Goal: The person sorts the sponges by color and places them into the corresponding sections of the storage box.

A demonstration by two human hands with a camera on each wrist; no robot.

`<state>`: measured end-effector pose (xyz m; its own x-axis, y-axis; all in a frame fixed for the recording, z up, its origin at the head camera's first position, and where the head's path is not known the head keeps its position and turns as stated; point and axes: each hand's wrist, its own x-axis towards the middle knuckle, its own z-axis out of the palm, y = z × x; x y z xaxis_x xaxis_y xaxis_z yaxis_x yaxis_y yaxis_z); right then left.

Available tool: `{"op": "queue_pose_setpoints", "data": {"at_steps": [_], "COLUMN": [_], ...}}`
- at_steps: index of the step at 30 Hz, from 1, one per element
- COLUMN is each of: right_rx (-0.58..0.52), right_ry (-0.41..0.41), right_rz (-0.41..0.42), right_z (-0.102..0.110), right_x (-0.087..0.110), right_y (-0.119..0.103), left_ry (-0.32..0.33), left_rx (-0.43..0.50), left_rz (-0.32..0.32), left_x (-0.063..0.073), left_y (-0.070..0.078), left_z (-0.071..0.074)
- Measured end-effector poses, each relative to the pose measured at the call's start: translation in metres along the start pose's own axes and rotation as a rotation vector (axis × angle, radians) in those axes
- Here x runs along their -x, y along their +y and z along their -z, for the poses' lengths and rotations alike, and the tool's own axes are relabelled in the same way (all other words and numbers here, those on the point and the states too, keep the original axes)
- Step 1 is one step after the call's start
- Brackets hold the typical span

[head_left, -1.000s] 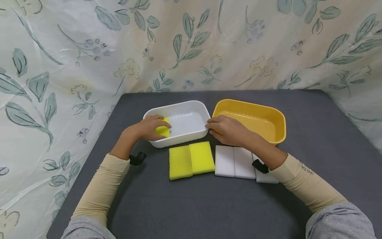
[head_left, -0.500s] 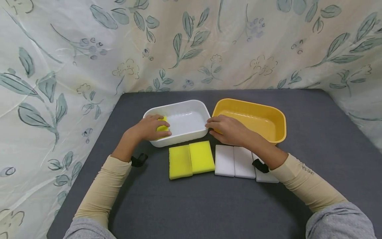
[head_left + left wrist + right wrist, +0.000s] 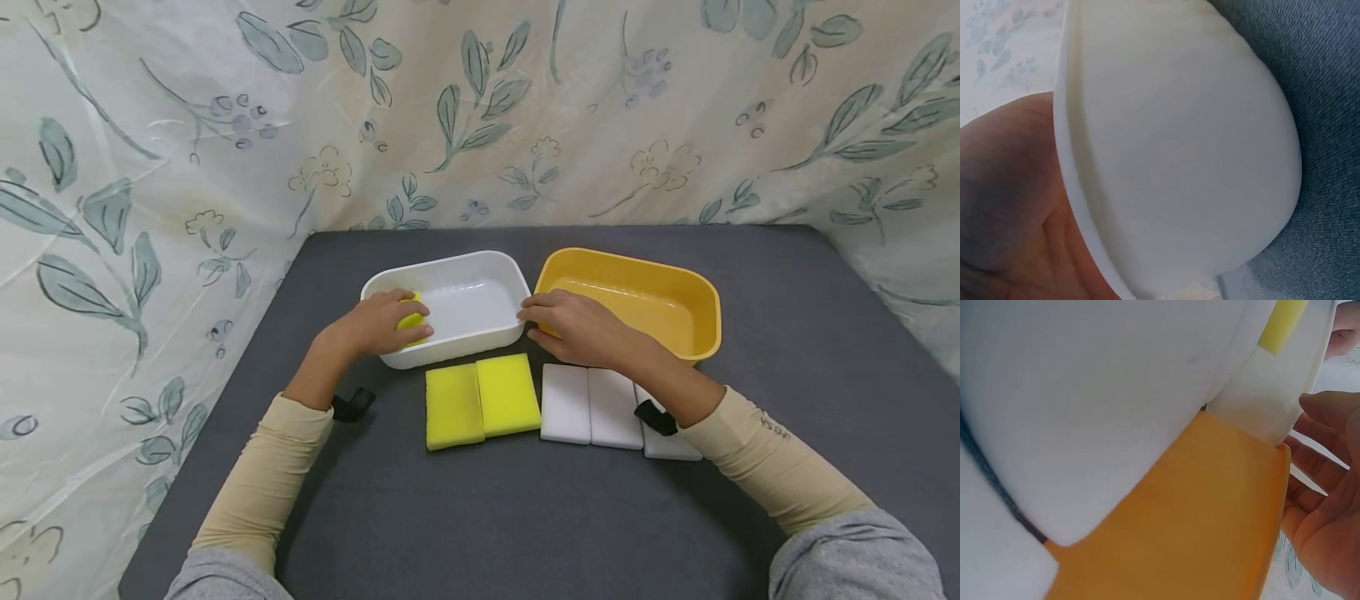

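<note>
In the head view, my left hand [image 3: 373, 323] reaches over the left rim of the white tub [image 3: 472, 298], fingers and thumb around a yellow sponge [image 3: 412, 320] inside it. The hand hides much of that sponge. My right hand [image 3: 576, 327] has its fingertips at the white tub's right rim, over the near-left corner of the orange-yellow tub [image 3: 652, 304]. The right wrist view shows the right hand's fingers [image 3: 1319, 453] loosely bent beside both rims, with no object in the grasp. In the left wrist view, the white tub's outer wall [image 3: 1191, 137] covers most of the left hand.
Two yellow sponges [image 3: 482, 402] lie side by side in front of the white tub. To their right are three white sponge blocks [image 3: 590, 406], the last partly under the right wrist. All rest on a dark grey tabletop [image 3: 480, 517], with a floral curtain [image 3: 480, 117] behind.
My left hand's fingers and thumb have moved slightly farther over the yellow sponge, so less of it shows. The right hand stays at the rims.
</note>
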<state>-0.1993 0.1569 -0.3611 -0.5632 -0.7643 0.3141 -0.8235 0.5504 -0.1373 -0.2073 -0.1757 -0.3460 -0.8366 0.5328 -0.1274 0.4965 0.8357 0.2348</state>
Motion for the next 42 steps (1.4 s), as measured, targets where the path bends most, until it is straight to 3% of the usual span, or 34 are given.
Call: {"op": "queue_pose_setpoints", "data": {"at_steps": [3,6,10,13,15,18,23,31,42], "right_rx": [0.002,0.006,0.01,0.011,0.01,0.008,0.003,0.009,0.009], "right_ry": [0.003,0.01,0.016,0.01,0.005,0.003,0.003,0.006,0.002], "right_rz": [0.0,0.006,0.011,0.003,-0.005,-0.011,-0.019,-0.025,-0.025], "right_z": [-0.001,0.0,0.0,-0.001,-0.001,-0.001,-0.002,-0.003,-0.006], "right_x": [0.001,0.001,0.002,0.002,0.001,0.001,0.001,0.001,0.0], "right_y": [-0.001,-0.003,-0.005,-0.007,-0.008,-0.009,-0.013,-0.016,-0.017], "left_ry": [0.068,0.179,0.341,0.385,0.36,0.271,0.144,0.13,0.066], "left_rx": [0.003,-0.01,-0.029,-0.034,-0.034,-0.052,-0.082,-0.123,-0.107], "left_rz": [-0.038,-0.092,-0.192,-0.243,-0.249,-0.222,-0.183,-0.258,-0.254], "left_x": [0.003,0.006,0.014,0.021,0.026,0.033,0.043,0.055,0.06], "left_y": [0.003,0.013,0.037,0.059,0.071,0.083,0.089,0.082,0.078], "left_z": [-0.002,-0.005,-0.01,-0.016,-0.019,-0.024,-0.031,-0.046,-0.048]}}
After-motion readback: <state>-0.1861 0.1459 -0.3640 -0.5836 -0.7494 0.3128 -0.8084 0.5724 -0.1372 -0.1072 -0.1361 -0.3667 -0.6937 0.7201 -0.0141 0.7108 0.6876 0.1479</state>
